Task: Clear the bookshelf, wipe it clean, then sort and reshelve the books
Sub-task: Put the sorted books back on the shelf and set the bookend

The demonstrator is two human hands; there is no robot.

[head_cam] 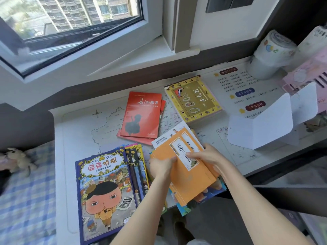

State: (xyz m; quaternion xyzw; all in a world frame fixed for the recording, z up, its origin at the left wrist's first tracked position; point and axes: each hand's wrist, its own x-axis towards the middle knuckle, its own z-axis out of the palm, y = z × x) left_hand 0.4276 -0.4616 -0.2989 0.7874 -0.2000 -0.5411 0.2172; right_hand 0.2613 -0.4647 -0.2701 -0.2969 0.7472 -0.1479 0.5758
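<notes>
The left hand (161, 166) and right hand (207, 156) both hold thin orange paper books (187, 183) at the front of the white desk (79, 124). Flat red books (141, 115) and blue cartoon books (102, 191) lie in piles. I think shelving is left.

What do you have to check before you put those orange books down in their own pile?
1. Grip on the orange books: ok. The left hand and the right hand both hold them.
2. Orange books squared up: not ok. They are fanned apart.
3. Room for a new pile: ok. Bare desk shows left of the red books.
4. Colourful book underneath is safe: not ok. It pokes over the desk edge.
5. More orange books hiding in the blue pile or under the yellow book: cannot tell.
</notes>
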